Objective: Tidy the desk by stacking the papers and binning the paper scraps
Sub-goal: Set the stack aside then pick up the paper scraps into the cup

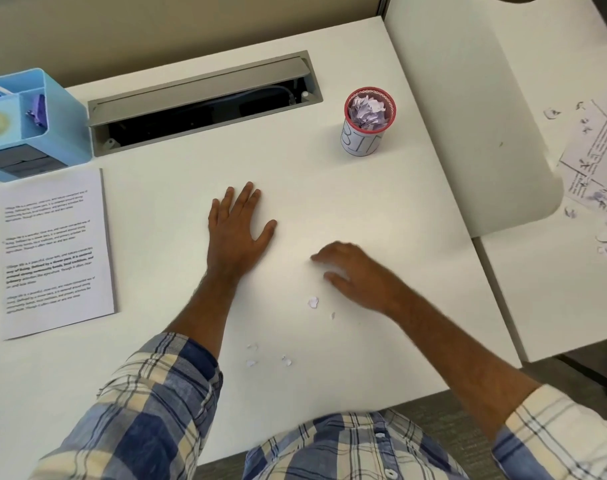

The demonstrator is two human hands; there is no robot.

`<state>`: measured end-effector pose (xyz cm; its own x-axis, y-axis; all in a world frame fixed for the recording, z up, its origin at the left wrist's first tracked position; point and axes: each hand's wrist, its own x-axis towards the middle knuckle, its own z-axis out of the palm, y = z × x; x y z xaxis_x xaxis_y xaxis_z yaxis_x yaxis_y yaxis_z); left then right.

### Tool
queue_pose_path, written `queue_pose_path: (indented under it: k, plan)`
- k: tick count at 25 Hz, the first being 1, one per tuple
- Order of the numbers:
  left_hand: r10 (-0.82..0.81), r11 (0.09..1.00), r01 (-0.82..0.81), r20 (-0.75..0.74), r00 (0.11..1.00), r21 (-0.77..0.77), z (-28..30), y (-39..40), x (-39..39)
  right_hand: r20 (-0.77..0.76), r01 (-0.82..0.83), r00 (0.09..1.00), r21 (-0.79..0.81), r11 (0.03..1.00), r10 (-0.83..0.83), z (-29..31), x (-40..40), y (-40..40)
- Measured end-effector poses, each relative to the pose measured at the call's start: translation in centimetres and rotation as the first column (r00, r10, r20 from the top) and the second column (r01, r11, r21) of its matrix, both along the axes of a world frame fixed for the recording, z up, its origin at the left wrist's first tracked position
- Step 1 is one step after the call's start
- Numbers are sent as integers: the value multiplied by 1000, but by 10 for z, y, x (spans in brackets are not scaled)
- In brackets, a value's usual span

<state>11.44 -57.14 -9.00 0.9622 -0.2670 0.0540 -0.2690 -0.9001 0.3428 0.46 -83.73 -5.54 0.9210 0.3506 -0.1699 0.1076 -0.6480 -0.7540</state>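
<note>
A stack of printed papers [54,252] lies squared at the left of the white desk [191,174]. A small red-rimmed mesh cup labelled BIN [368,121] stands at the back right, filled with crumpled paper. Several small paper scraps [313,302] lie near the front middle of the desk. My left hand [238,230] rests flat on the desk with fingers spread. My right hand [352,271] hovers blurred just above the desk, fingers curled down near the scraps; whether it holds a scrap is hidden.
A blue desk organiser [25,123] sits at the back left. An open grey cable tray [205,102] runs along the back. On the neighbouring desk at the right lie more printed sheets [599,157] and scattered scraps.
</note>
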Motion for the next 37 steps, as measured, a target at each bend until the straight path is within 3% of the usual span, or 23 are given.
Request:
queue_pose_path:
  k: [5, 8, 10, 14, 17, 19, 23, 26, 30, 33, 37]
  plan:
    - [0, 1000, 0, -10, 1000, 5, -1, 0, -1, 65, -254, 964, -62, 965, 258, -4, -38, 19]
    - [2, 1000, -2, -12, 1000, -4, -1, 1, -1, 52, -318, 945, -92, 944, 324, -6, -53, -4]
    - [4, 1000, -4, -9, 1000, -7, -2, 1, -1, 17, -272, 962, -63, 960, 274, 1, -60, -26]
    - [4, 1000, -4, 14, 1000, -4, -4, 1, -1, -159, 27, 987, -60, 998, -37, 12, -76, -64]
    - [6, 1000, -6, 16, 1000, -4, -4, 1, -1, -253, -33, 967, -73, 997, 14, 7, -90, -60]
    - [5, 1000, -5, 17, 1000, -2, -4, 1, 0, -193, -93, 979, -121, 988, 69, 1, -95, -41]
    - [5, 1000, -5, 18, 1000, -14, -6, 1, -1, 72, -159, 981, -239, 958, 180, -6, -101, -7]
    - [4, 1000, -4, 28, 1000, -16, -6, 1, -1, 145, -183, 961, -310, 933, 237, -9, -100, -5]
    - [2, 1000, -1, 42, 999, -27, -7, 2, -1, 162, -197, 956, -266, 944, 245, -14, -94, -7]
    - [2, 999, -1, 44, 999, -32, -6, 2, -1, 108, -90, 988, -165, 982, 108, -13, -82, -20]
    - [3, 1000, -2, 44, 999, -30, -6, 2, 0, -25, 317, 948, -14, 948, -317, 9, -53, -48]
